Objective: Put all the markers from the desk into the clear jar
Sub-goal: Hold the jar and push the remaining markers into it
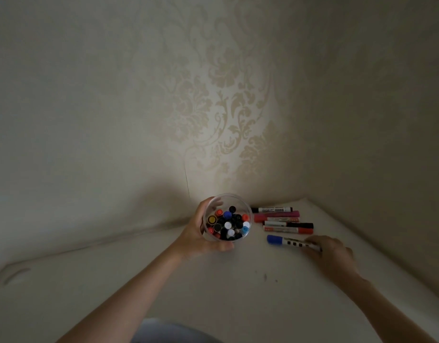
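My left hand (197, 232) wraps around the clear jar (240, 201), which stands upright on the white desk and is packed with several markers, caps up. To its right my right hand (333, 253) closes on the rear end of a blue-capped white marker (285, 241) that lies flat on the desk. Behind it lie several more markers in a loose row: a black-capped one (272, 209) nearest the wall, a pink one (277, 215), a red one (282, 219), another black-capped one (290, 225) and a red-capped one (287, 229).
The white desk (213, 288) fits into a corner. Patterned wallpaper (225, 95) rises directly behind the jar and along the right side. A few small dark specks (265, 277) mark the desk in front of my right hand.
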Tool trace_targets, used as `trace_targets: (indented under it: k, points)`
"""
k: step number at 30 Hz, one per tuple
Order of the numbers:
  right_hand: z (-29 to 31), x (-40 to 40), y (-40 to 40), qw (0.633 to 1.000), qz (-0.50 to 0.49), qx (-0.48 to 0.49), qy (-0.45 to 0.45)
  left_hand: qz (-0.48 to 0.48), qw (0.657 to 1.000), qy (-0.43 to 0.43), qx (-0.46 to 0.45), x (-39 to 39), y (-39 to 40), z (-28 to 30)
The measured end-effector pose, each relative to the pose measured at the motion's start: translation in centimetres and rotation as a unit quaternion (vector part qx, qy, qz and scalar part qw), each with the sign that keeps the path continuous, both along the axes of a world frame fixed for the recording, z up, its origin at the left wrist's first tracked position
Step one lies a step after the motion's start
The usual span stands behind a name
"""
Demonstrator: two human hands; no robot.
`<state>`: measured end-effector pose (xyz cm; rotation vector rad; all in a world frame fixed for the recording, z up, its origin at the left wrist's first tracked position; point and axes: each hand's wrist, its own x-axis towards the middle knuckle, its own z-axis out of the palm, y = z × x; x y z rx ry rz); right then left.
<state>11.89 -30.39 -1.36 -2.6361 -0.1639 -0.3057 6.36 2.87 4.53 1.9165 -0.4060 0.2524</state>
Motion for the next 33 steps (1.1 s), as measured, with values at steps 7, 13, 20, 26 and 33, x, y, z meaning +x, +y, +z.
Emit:
trace_targets:
  k: [7,13,20,26,33]
  points:
    - [11.5,-8.3,3.5,0.944,0.1,0.228,-0.217,0.013,1.0,-0.013,0.007,-0.2,-0.5,0.1]
    - [14.3,-11.2,7.9,0.951,0.139,0.094,-0.259,0.008,1.0,-0.014,0.01,-0.8,-0.6,0.4]
    - [14.0,-8.8,12.3,0.924,0.114,-0.051,-0.361,-0.007,1.0,-0.009,0.007,-0.9,-0.6,0.5]
    - [12.3,-7.1,13.4,0.941,0.195,0.068,-0.268,-0.008,1.0,-0.003,0.002,-0.9,-0.3,0.6]
    - [11.3,-6.9,16.0,0.935,0.111,-0.035,-0.336,-0.001,1.0,-0.014,-0.01,-0.9,-0.2,0.3]
